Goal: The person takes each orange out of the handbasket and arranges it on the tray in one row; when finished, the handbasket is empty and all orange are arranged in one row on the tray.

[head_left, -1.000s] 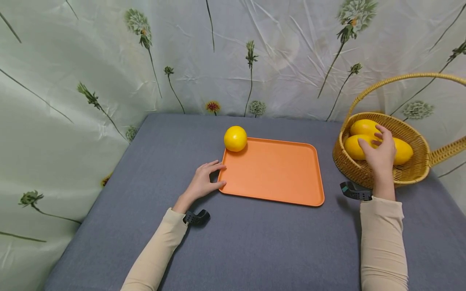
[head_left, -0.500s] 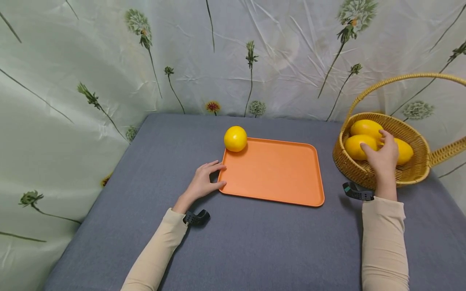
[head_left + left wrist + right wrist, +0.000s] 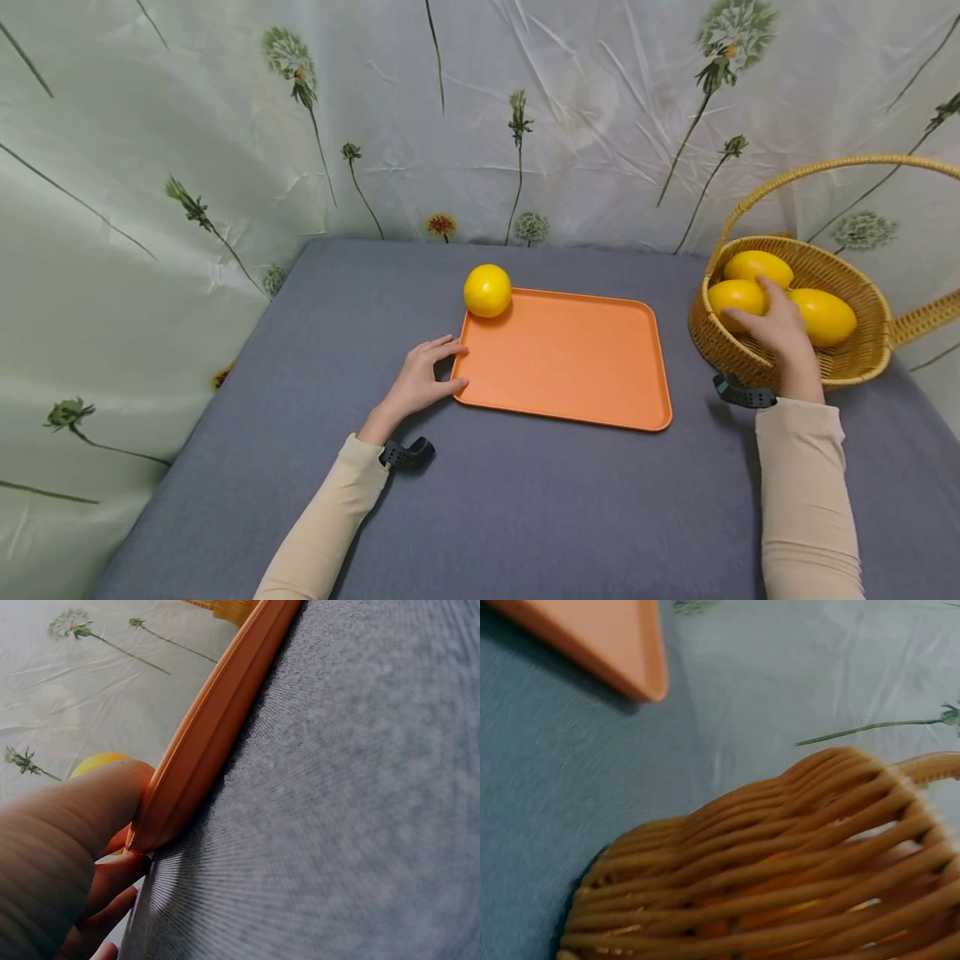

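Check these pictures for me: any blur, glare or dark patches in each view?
Head view: mostly clear, with shiny creases in the flowered backdrop and a soft shadow below the round yellow fruit; left wrist view: dim, with the side of the orange tray in shade; right wrist view: hazy, with the weave of the basket looking soft.

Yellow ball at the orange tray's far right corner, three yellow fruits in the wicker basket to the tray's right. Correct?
Not quite: the yellow ball sits at the orange tray's far left corner, as the head view shows. The three yellow fruits in the wicker basket to the tray's right are as you said.
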`<state>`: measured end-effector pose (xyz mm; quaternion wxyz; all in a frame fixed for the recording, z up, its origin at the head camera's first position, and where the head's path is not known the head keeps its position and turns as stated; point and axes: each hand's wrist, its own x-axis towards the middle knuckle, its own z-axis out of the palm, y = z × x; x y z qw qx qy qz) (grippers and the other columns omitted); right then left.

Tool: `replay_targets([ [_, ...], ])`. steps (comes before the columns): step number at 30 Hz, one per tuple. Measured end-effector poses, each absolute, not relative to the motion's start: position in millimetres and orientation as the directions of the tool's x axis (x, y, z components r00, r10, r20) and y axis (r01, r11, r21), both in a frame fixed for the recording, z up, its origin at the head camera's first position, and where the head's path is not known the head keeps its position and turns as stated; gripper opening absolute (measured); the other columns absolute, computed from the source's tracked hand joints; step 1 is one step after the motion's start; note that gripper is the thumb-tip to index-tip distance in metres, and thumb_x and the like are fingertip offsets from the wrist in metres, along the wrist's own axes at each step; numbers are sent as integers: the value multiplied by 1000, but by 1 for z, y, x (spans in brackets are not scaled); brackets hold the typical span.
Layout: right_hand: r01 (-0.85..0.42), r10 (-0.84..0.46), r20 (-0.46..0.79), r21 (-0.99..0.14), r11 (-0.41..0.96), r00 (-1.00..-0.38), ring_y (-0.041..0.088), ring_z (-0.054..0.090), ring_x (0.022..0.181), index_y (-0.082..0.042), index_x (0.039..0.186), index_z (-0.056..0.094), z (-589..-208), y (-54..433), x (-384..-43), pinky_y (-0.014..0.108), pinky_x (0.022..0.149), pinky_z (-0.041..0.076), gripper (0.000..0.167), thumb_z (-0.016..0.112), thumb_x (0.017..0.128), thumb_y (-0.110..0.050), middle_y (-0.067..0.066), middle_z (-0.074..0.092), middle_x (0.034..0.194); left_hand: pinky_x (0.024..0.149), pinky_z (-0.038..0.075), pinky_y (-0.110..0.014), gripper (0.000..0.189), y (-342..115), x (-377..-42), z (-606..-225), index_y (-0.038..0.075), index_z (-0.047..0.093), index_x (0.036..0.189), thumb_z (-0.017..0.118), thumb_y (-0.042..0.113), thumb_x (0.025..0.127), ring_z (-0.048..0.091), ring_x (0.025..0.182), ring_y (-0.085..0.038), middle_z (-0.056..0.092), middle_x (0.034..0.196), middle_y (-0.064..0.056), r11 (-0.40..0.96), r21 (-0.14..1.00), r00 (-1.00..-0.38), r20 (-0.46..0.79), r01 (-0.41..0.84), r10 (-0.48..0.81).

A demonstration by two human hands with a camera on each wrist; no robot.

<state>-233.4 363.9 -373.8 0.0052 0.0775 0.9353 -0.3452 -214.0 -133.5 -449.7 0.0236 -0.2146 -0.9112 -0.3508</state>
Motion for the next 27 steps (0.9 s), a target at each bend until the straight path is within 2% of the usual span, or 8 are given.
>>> replay_targets([
  [4,138,80,-122,-596,791,-989,63,15,128,2,149,-3,-371,364,-238,71,101,19,88,49,91,-41,45,7,144,110,28,-58,51,-134,-214,-449,8,62,123,76,24,77,44,133,-32,57,133,-13,658,633,-906,191,408,378],
  [8,142,76,-141,-557,818,-987,65,8,128,3,148,-5,-369,361,-244,72,100,19,89,47,92,-43,47,3,143,110,28,-58,50,-134,-214,-449,8,62,123,76,23,77,44,133,-32,58,133,-13,656,633,-905,197,412,378],
  [12,166,111,-133,-546,821,-985,66,3,128,1,149,-3,-372,359,-248,73,95,21,87,48,91,-39,51,-3,140,110,27,-59,50,-134,-215,-448,8,62,123,76,23,77,43,134,-32,57,133,-13,657,633,-906,196,410,376],
  [15,162,132,-94,-556,815,-987,66,4,128,0,149,3,-374,358,-248,72,93,23,83,50,91,-35,51,-3,139,111,27,-58,50,-133,-215,-447,9,62,123,76,23,77,43,134,-31,58,133,-13,660,628,-905,198,413,378],
  [22,114,129,-14,-572,812,-992,61,13,123,1,147,19,-377,359,-249,67,93,23,76,56,88,-29,49,12,138,110,27,-58,50,-133,-215,-448,8,62,122,76,23,77,44,133,-32,58,132,-14,653,630,-902,210,419,376],
  [27,88,121,20,-577,812,-992,61,16,123,1,146,24,-378,358,-247,67,96,21,75,59,87,-28,44,21,140,110,28,-58,50,-133,-214,-450,8,62,122,76,24,77,44,133,-32,58,132,-14,653,631,-903,208,418,376],
])
